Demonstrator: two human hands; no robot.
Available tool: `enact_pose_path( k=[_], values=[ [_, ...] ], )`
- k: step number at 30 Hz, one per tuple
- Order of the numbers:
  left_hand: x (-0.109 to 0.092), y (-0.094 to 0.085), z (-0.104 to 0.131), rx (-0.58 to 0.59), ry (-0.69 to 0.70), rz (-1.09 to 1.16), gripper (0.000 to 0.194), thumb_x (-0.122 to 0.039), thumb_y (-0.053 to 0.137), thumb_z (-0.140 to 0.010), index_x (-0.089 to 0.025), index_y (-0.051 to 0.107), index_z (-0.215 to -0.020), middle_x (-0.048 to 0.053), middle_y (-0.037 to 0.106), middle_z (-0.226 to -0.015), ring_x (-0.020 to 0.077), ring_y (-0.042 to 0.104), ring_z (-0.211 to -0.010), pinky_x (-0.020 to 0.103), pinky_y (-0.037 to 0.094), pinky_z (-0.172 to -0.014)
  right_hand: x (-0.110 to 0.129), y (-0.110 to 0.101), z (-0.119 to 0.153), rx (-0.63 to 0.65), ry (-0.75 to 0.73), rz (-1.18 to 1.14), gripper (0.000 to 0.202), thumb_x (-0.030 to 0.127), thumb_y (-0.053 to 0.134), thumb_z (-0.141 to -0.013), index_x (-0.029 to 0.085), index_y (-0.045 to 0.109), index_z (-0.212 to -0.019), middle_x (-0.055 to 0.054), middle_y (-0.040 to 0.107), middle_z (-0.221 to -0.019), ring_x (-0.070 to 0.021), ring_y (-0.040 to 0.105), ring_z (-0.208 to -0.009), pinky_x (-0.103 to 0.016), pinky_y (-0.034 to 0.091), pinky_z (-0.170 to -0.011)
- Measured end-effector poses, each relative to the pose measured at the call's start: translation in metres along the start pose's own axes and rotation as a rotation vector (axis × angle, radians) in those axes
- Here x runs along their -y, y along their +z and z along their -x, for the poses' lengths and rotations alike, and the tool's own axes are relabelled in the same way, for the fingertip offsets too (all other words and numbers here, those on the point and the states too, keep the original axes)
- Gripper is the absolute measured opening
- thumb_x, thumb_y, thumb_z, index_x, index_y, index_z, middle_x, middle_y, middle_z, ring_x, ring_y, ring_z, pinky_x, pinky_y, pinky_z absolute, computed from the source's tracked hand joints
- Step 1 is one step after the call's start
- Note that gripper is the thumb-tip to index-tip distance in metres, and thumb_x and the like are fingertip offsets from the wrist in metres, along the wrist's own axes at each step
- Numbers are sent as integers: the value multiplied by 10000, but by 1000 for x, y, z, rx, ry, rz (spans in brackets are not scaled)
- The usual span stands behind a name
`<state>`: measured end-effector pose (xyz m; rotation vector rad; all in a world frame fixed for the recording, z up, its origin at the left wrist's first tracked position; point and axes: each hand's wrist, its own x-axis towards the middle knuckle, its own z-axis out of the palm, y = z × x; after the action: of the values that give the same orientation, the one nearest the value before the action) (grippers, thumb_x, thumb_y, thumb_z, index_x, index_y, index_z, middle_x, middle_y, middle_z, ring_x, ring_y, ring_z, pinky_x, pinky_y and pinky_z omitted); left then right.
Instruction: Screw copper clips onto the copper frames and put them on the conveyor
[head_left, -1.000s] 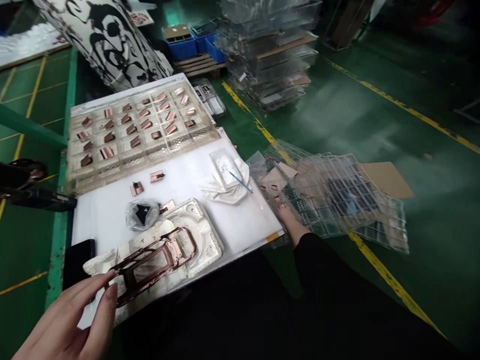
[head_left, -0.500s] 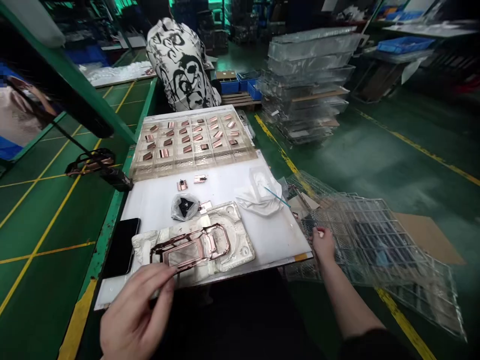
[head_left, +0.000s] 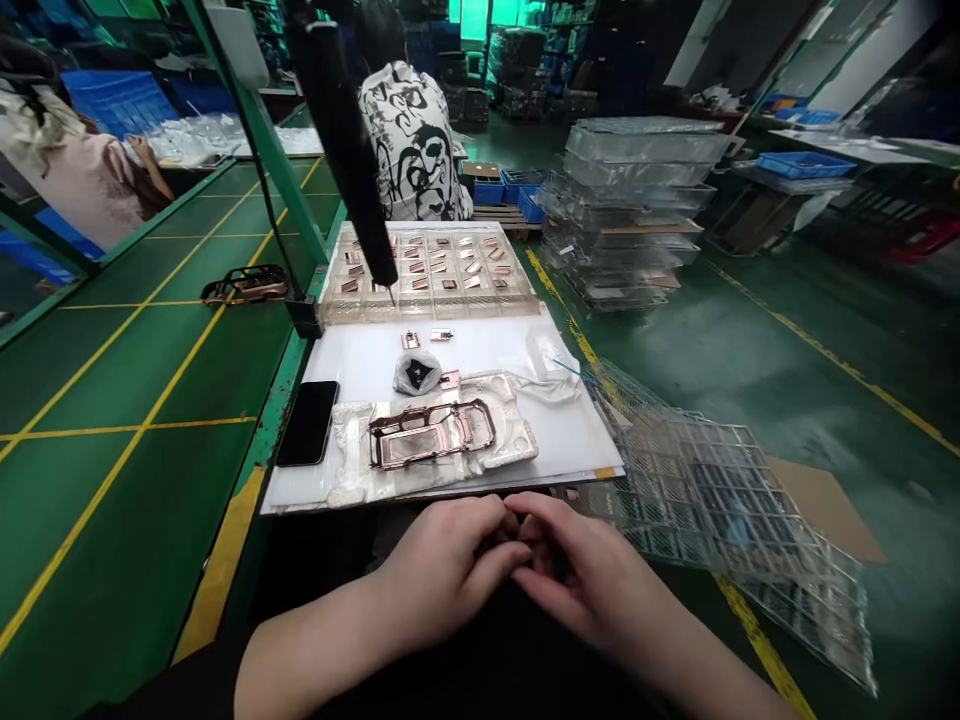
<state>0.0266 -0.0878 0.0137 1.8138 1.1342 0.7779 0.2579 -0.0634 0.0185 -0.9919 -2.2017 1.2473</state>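
Note:
My left hand (head_left: 454, 555) and my right hand (head_left: 581, 565) meet in front of the table's near edge, fingers curled and fingertips together. Whatever lies between the fingertips, if anything, is hidden. Just beyond them a copper-coloured car-shaped frame (head_left: 429, 459) rests in a rough white fixture (head_left: 349, 470), untouched by either hand. Behind the fixture sits a clear bag with small black parts (head_left: 417, 372). A small copper-coloured piece (head_left: 450, 380) lies beside the bag, and two more copper-coloured pieces (head_left: 442, 335) lie farther back.
A compartment tray (head_left: 450, 308) of copper-coloured pieces covers the table's far end. A dark phone (head_left: 308, 424) lies at left. A black tool (head_left: 352, 170) hangs over the tray. Another frame (head_left: 247, 283) sits on the green conveyor (head_left: 172, 370). Wire-like clear trays (head_left: 720, 470) lie at right; two people sit beyond.
My left hand has left the frame's near edge and moved right. My right hand has come in from the table's right side, and the two now touch. The view has shifted too.

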Motion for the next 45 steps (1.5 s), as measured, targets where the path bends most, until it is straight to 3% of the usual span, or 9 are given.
enact_pose_path(
  k=[4, 7, 12, 15, 20, 22, 25, 31, 45],
  values=[
    [11, -14, 28, -39, 73, -7, 123, -201, 683, -1074, -192, 763, -980, 9, 785, -882, 131, 691, -775, 235, 492, -731, -3, 16, -19, 154, 195, -237, 359, 401, 928, -923, 230, 714, -1156, 30, 727, -875, -139, 665, -736, -215, 511, -644],
    [16, -25, 42, -57, 124, -9, 121, -195, 671, -1082, -190, 774, -1020, 12, 779, -878, 124, 682, -768, 223, 487, -730, 0, 15, -30, 308, 39, -128, 286, 453, 848, -1017, 199, 746, -934, 29, 690, -783, -118, 603, -696, -235, 411, -639],
    [15, -45, 33, 59, 10, 108, 88, -228, 754, -1041, -209, 810, -976, -10, 778, -857, 118, 700, -772, 205, 506, -720, 4, 7, -44, 435, -234, -111, 275, 396, 678, -1145, 185, 774, -997, 15, 705, -806, -115, 625, -705, -241, 419, -681],
    [19, -65, 15, 18, -43, 58, 60, -243, 791, -1016, -231, 846, -995, -14, 824, -885, 137, 748, -808, 221, 538, -759, -6, 1, -60, 312, -246, -8, 276, 436, 704, -1131, 198, 793, -1022, 2, 765, -856, -139, 694, -749, -245, 459, -707],
    [45, -119, -30, -293, -2, -458, 120, -290, 780, -1014, -223, 871, -1053, 42, 862, -1019, 223, 785, -942, 319, 562, -893, -37, -8, -110, -194, -123, 556, 285, 410, 681, -1130, 185, 815, -1241, -110, 819, -1135, -296, 740, -1076, -381, 527, -947],
    [60, -139, -52, -278, 2, -669, 151, -265, 733, -1025, -205, 868, -1055, 70, 857, -1035, 253, 778, -946, 352, 556, -884, -47, -8, -129, -200, -50, 709, 344, 348, 672, -1123, 165, 768, -1398, -141, 806, -1222, -348, 717, -1168, -440, 518, -1023],
    [82, -155, -83, -126, 16, -787, 148, -232, 724, -1004, -191, 866, -1022, 83, 850, -1019, 268, 775, -935, 361, 554, -858, -55, -3, -145, -136, 12, 743, 396, 262, 646, -1107, 153, 717, -1481, -136, 804, -1278, -342, 726, -1184, -443, 511, -1048],
    [108, -152, -117, 129, 116, -563, 111, -214, 756, -976, -202, 862, -1008, 37, 842, -972, 201, 773, -894, 299, 565, -867, -61, 3, -143, -158, 31, 663, 334, 143, 604, -1046, 175, 779, -1329, -105, 831, -1249, -289, 757, -1124, -391, 505, -974],
    [106, -148, -140, 259, 262, -570, 125, -200, 740, -987, -206, 846, -921, 16, 777, -897, 173, 705, -821, 291, 487, -769, -66, 4, -141, -176, -40, 666, 377, 170, 578, -1064, 137, 770, -1387, -124, 825, -1188, -293, 742, -1058, -402, 480, -923]
  ],
)
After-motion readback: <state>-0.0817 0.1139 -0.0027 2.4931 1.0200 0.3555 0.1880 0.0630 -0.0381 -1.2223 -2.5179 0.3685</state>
